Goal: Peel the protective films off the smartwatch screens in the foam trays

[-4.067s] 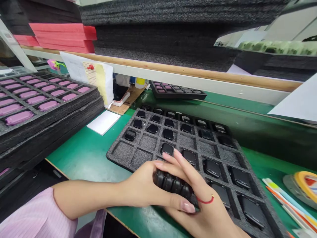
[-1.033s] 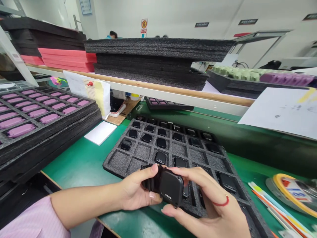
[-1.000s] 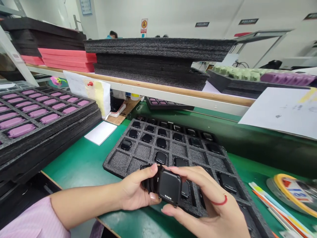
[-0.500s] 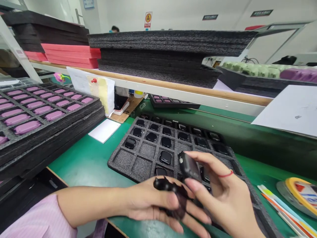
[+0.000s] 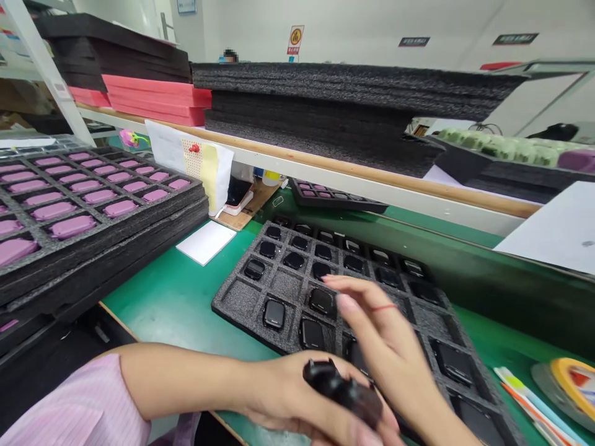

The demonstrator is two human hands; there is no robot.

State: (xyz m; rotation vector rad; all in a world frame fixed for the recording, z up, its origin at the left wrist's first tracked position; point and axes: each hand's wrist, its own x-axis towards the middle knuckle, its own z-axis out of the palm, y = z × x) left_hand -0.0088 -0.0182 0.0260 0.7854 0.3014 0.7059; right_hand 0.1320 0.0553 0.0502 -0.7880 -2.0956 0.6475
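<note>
Newly moved into the gray tray [image 5: 239, 298], one black watch [image 5: 274, 314] is set in a near-left pocket. The left hand [image 5: 297, 393] is clamped on curved black pieces [image 5: 332, 381] — the right hand [image 5: 383, 325] is held above the tray, thumb and finger apart.

pale pink ribbed sleeve [image 5: 86, 412]; thin red bracelet [image 5: 385, 307]
</note>
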